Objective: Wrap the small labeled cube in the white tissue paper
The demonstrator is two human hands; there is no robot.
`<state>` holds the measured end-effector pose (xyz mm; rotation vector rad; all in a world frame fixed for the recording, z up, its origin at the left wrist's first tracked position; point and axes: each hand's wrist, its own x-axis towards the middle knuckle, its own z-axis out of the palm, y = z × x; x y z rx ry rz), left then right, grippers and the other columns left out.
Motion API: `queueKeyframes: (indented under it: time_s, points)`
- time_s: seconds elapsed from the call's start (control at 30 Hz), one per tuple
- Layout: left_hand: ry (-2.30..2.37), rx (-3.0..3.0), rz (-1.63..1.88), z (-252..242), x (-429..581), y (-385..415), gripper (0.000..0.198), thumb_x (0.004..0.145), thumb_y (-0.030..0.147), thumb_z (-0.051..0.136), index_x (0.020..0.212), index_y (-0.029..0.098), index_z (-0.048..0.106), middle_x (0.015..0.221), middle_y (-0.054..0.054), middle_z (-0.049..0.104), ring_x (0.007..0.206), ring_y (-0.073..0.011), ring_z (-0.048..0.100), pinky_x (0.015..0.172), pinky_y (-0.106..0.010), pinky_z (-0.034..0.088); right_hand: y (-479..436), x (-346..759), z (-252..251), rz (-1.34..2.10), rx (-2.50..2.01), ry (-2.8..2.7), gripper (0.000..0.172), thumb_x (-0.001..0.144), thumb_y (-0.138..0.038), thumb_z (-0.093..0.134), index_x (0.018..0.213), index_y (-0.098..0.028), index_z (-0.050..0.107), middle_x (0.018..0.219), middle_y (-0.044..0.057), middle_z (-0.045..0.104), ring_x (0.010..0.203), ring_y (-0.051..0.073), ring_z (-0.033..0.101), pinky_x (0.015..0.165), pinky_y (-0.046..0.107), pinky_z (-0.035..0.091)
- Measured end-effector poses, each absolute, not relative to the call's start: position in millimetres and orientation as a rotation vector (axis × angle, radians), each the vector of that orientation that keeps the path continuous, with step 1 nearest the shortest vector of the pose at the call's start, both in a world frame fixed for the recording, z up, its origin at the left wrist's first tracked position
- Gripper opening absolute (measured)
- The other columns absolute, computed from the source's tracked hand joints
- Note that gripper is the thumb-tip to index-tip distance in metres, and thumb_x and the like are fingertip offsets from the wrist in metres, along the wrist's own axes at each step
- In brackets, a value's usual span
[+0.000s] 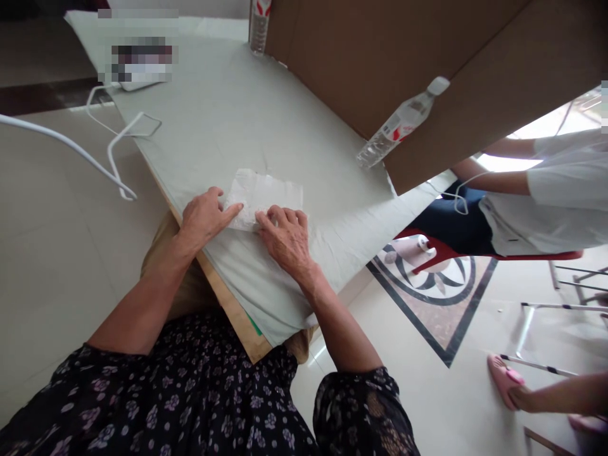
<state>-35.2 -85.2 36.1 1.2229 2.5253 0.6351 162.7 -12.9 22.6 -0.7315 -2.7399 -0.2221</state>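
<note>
A white, wrinkled, rectangular sheet (266,189) lies on the cloth-covered table in front of me. Whether it is tissue or thin plastic I cannot tell. At its left edge is my left hand (205,216), thumb stretched out over the near left corner and the other fingers loosely bent, apart from the thumb. My right hand (287,237) is on the sheet's near right part, its fingers bent and closed down on it. The tips of the right fingers are partly hidden.
A large cardboard panel (361,69) stands along the table's far right side. One plastic bottle (403,120) leans by it; another bottle (259,28) is farther back. A white cable (61,136) hangs at left. A seated person (546,196) is at right.
</note>
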Motion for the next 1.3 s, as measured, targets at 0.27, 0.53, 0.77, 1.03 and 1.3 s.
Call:
queueKeyframes:
  time_s: [0.27, 0.53, 0.77, 1.03, 1.3]
  points:
    - [2.452, 1.118, 0.534, 39.4, -42.8, -80.3, 0.041, 0.082, 0.059, 0.069, 0.091, 0.018, 0.072, 0.065, -0.005, 0.065, 0.074, -0.0275, 0.065, 0.068, -0.034, 0.045, -10.3, 161.5, 28.6, -0.269, -0.683, -2.797, 0.032, 0.108, -0.020, 0.045, 0.137, -0.027, 0.056, 0.121, 0.007, 0.069, 0.107, 0.024, 0.053, 0.099, 0.043, 0.030]
    - [2.215, 1.066, 0.871, 45.5, -35.3, -78.4, 0.017, 0.075, 0.029, 0.064, 0.064, 0.020, 0.053, 0.059, 0.004, 0.050, 0.059, -0.0124, 0.045, 0.057, -0.027, 0.033, -5.1, 157.8, 34.4, -0.320, -0.641, -2.851, 0.027, 0.106, -0.018, 0.046, 0.128, -0.027, 0.060, 0.117, 0.008, 0.068, 0.103, 0.024, 0.051, 0.096, 0.044, 0.030]
    - [2.239, 1.006, 1.001, 40.3, -24.9, -69.3, 0.007, 0.069, 0.022, 0.061, 0.075, 0.020, 0.058, 0.071, 0.001, 0.061, 0.065, -0.0145, 0.054, 0.060, -0.026, 0.043, -4.5, 156.6, 35.8, -0.307, -0.640, -2.863, 0.028, 0.107, -0.018, 0.043, 0.126, -0.027, 0.062, 0.115, 0.008, 0.068, 0.101, 0.025, 0.051, 0.095, 0.044, 0.031]
    - [1.960, 0.794, 1.245, 32.6, -18.3, -58.1, 0.007, 0.071, 0.021, 0.062, 0.075, 0.020, 0.057, 0.065, 0.002, 0.057, 0.057, -0.0129, 0.054, 0.049, -0.024, 0.049, -4.0, 154.4, 37.7, -0.248, -0.615, -2.874, 0.031, 0.104, -0.013, 0.044, 0.128, -0.025, 0.059, 0.112, 0.009, 0.069, 0.101, 0.025, 0.054, 0.100, 0.046, 0.033]
    - [1.740, 0.754, 1.238, 48.9, -5.0, -55.3, 0.004, 0.073, 0.020, 0.063, 0.072, 0.017, 0.065, 0.066, -0.002, 0.063, 0.055, -0.0129, 0.055, 0.053, -0.028, 0.052, -4.2, 160.1, 47.6, -0.052, -0.623, -2.897, 0.016, 0.102, -0.021, 0.053, 0.113, -0.018, 0.065, 0.115, 0.012, 0.074, 0.105, 0.027, 0.061, 0.105, 0.047, 0.034]
